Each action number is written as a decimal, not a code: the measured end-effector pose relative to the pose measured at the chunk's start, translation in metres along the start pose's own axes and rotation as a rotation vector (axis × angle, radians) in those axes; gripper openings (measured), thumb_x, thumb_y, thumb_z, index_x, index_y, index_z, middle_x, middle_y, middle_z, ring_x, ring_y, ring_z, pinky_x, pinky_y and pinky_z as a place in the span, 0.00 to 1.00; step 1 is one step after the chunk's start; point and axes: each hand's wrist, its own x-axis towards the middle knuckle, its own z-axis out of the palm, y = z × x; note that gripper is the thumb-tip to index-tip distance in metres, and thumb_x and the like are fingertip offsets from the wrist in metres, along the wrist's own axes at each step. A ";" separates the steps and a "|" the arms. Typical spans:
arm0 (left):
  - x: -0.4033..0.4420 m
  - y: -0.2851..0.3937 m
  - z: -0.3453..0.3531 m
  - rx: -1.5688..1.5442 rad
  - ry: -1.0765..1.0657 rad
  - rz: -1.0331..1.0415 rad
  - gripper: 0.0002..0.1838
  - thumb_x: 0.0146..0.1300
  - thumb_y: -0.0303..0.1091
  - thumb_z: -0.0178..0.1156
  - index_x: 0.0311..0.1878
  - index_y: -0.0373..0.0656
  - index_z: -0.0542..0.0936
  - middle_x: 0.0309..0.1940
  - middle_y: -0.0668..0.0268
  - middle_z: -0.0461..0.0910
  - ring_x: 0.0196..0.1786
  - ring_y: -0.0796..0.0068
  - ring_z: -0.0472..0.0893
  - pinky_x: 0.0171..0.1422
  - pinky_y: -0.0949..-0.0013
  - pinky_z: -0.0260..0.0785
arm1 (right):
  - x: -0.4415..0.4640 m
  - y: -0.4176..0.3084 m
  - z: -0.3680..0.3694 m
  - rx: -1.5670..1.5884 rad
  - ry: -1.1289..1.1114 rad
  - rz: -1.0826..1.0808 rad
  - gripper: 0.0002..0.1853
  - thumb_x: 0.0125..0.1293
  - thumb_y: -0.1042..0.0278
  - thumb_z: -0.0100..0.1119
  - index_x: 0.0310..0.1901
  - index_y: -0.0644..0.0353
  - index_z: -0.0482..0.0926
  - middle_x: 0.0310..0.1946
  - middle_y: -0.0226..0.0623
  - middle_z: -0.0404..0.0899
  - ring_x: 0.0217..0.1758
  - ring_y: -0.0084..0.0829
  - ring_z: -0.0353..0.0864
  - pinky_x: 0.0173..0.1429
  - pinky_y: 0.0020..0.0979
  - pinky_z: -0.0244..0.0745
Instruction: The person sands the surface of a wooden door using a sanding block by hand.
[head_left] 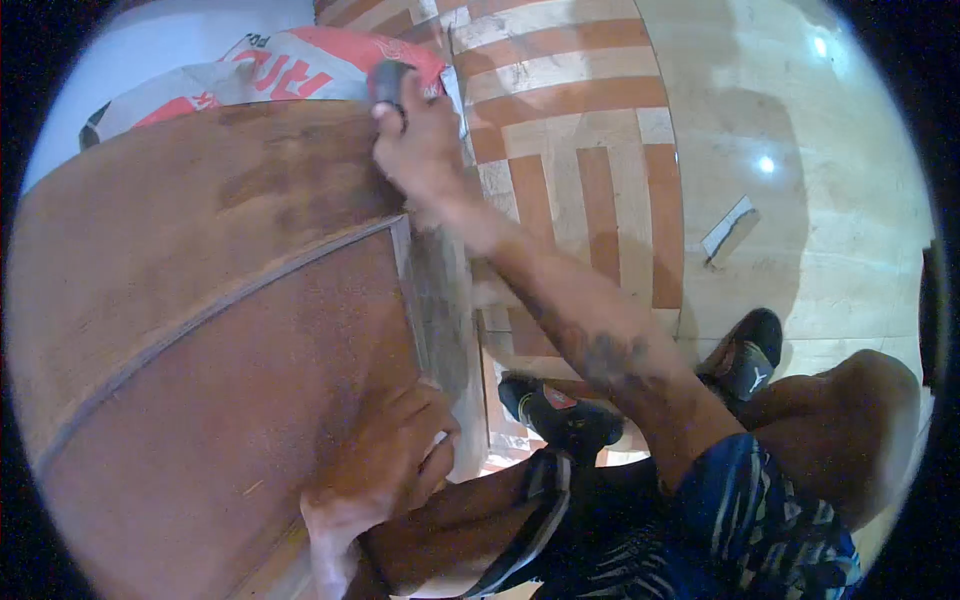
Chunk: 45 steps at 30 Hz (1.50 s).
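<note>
My right hand is closed round a small dark block with a reddish side, held at the far corner of a brown wooden panel. The block's exact kind is not clear. The panel looks like a door, with a wide flat border and a recessed reddish-brown middle framed by a greyish moulding. Nearer to me, my left hand rests on the panel by its right edge, its fingers curled over that edge. Some of those fingertips are hidden.
A red and white printed sack lies beyond the panel's far edge. Striped tile flooring meets plain light tiles to the right. On the floor lies a pale scrap. My shoes and bent legs are close to the panel's right side.
</note>
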 end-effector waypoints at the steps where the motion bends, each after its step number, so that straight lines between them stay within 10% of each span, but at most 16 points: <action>1: 0.000 0.003 0.001 0.022 -0.014 -0.014 0.08 0.61 0.27 0.66 0.43 0.40 0.81 0.48 0.54 0.80 0.53 0.49 0.80 0.59 0.52 0.72 | 0.005 -0.001 -0.002 0.005 -0.024 0.080 0.30 0.73 0.67 0.52 0.74 0.65 0.64 0.50 0.70 0.74 0.56 0.64 0.71 0.60 0.59 0.69; 8: 0.006 0.000 -0.008 -0.049 0.022 0.161 0.08 0.59 0.27 0.66 0.42 0.41 0.82 0.49 0.55 0.81 0.56 0.49 0.79 0.62 0.53 0.71 | -0.059 -0.054 -0.021 -0.003 -0.180 -0.159 0.32 0.73 0.65 0.53 0.76 0.67 0.62 0.60 0.76 0.64 0.61 0.67 0.67 0.65 0.61 0.64; 9: 0.002 0.000 -0.004 -0.056 0.008 0.143 0.08 0.58 0.27 0.67 0.42 0.41 0.82 0.50 0.55 0.81 0.57 0.49 0.79 0.62 0.53 0.71 | -0.029 -0.027 -0.005 -0.150 0.109 -0.251 0.31 0.75 0.64 0.51 0.76 0.67 0.62 0.59 0.76 0.65 0.61 0.67 0.67 0.64 0.61 0.64; 11: -0.003 0.002 -0.001 -0.031 -0.062 0.049 0.09 0.58 0.28 0.67 0.42 0.42 0.82 0.52 0.56 0.82 0.59 0.50 0.79 0.63 0.53 0.71 | 0.034 0.028 -0.018 0.283 -0.287 0.272 0.40 0.70 0.65 0.58 0.80 0.64 0.54 0.63 0.80 0.63 0.62 0.76 0.67 0.66 0.71 0.61; 15: 0.002 0.003 -0.007 0.026 -0.124 0.076 0.09 0.59 0.29 0.67 0.43 0.43 0.82 0.51 0.56 0.81 0.59 0.49 0.78 0.67 0.53 0.70 | -0.059 -0.036 0.000 -0.087 0.052 -0.144 0.34 0.75 0.63 0.53 0.78 0.67 0.58 0.59 0.78 0.64 0.60 0.71 0.66 0.62 0.63 0.66; 18: 0.005 -0.001 -0.007 0.011 -0.170 0.082 0.09 0.59 0.30 0.67 0.43 0.43 0.82 0.51 0.56 0.81 0.60 0.50 0.78 0.69 0.54 0.68 | -0.081 -0.062 -0.025 0.198 -0.313 -0.129 0.34 0.75 0.62 0.54 0.78 0.67 0.59 0.60 0.79 0.63 0.63 0.74 0.63 0.63 0.65 0.65; 20: 0.002 -0.001 0.000 0.042 -0.149 0.026 0.09 0.59 0.31 0.68 0.42 0.43 0.82 0.52 0.56 0.81 0.61 0.50 0.78 0.70 0.54 0.68 | -0.044 -0.013 -0.001 -0.100 -0.029 -0.146 0.39 0.70 0.69 0.55 0.80 0.66 0.53 0.63 0.84 0.60 0.66 0.78 0.65 0.64 0.70 0.65; 23: -0.004 -0.003 0.003 0.084 -0.115 -0.022 0.09 0.59 0.30 0.68 0.42 0.43 0.82 0.53 0.56 0.81 0.61 0.50 0.78 0.70 0.54 0.68 | 0.020 0.023 -0.031 0.304 -0.394 0.305 0.38 0.71 0.67 0.55 0.79 0.67 0.54 0.62 0.82 0.61 0.65 0.77 0.66 0.67 0.68 0.63; 30: 0.008 0.010 -0.016 -0.023 -0.104 0.089 0.08 0.59 0.29 0.69 0.41 0.42 0.81 0.53 0.57 0.81 0.60 0.50 0.79 0.67 0.51 0.70 | -0.079 -0.034 -0.017 -0.027 -0.222 -0.095 0.41 0.69 0.65 0.59 0.80 0.63 0.54 0.63 0.76 0.63 0.62 0.75 0.67 0.67 0.66 0.64; 31: 0.007 0.010 -0.014 -0.015 -0.120 0.080 0.08 0.59 0.29 0.69 0.41 0.42 0.82 0.53 0.57 0.81 0.60 0.50 0.79 0.67 0.51 0.70 | -0.060 -0.008 -0.001 -0.144 -0.023 -0.050 0.33 0.76 0.62 0.51 0.79 0.64 0.59 0.62 0.80 0.64 0.68 0.70 0.67 0.65 0.65 0.64; 34: -0.004 0.012 -0.007 0.042 -0.127 0.024 0.08 0.59 0.30 0.70 0.40 0.43 0.82 0.54 0.57 0.82 0.61 0.50 0.79 0.67 0.50 0.70 | 0.011 0.031 -0.035 0.245 -0.410 0.429 0.33 0.76 0.62 0.52 0.78 0.66 0.60 0.63 0.80 0.63 0.67 0.67 0.69 0.65 0.59 0.66; 37: 0.009 0.010 -0.012 0.086 -0.057 0.095 0.08 0.59 0.31 0.70 0.40 0.43 0.82 0.54 0.57 0.82 0.61 0.50 0.79 0.67 0.50 0.70 | -0.051 0.014 0.009 -0.189 -0.007 0.033 0.35 0.72 0.66 0.58 0.77 0.67 0.62 0.54 0.74 0.68 0.57 0.61 0.73 0.62 0.54 0.69; 40: 0.011 0.008 -0.010 -0.015 0.022 0.221 0.09 0.59 0.32 0.70 0.40 0.43 0.82 0.52 0.57 0.82 0.60 0.50 0.79 0.67 0.49 0.70 | -0.100 -0.026 -0.007 0.049 -0.037 -0.172 0.38 0.69 0.68 0.61 0.78 0.66 0.60 0.51 0.70 0.67 0.54 0.59 0.72 0.60 0.55 0.68; 43: -0.006 0.003 0.015 -0.184 0.099 0.050 0.08 0.60 0.33 0.70 0.40 0.43 0.82 0.52 0.56 0.82 0.59 0.50 0.79 0.66 0.50 0.71 | -0.034 0.028 0.002 -0.221 0.034 0.031 0.29 0.73 0.63 0.56 0.72 0.68 0.68 0.42 0.67 0.75 0.49 0.58 0.82 0.51 0.63 0.73; 45: -0.015 0.001 0.037 -0.291 0.160 -0.072 0.08 0.61 0.33 0.69 0.40 0.43 0.82 0.51 0.56 0.82 0.59 0.50 0.79 0.66 0.51 0.71 | -0.001 0.045 -0.020 0.169 -0.211 0.429 0.27 0.74 0.62 0.55 0.69 0.69 0.69 0.39 0.66 0.77 0.47 0.58 0.84 0.47 0.64 0.74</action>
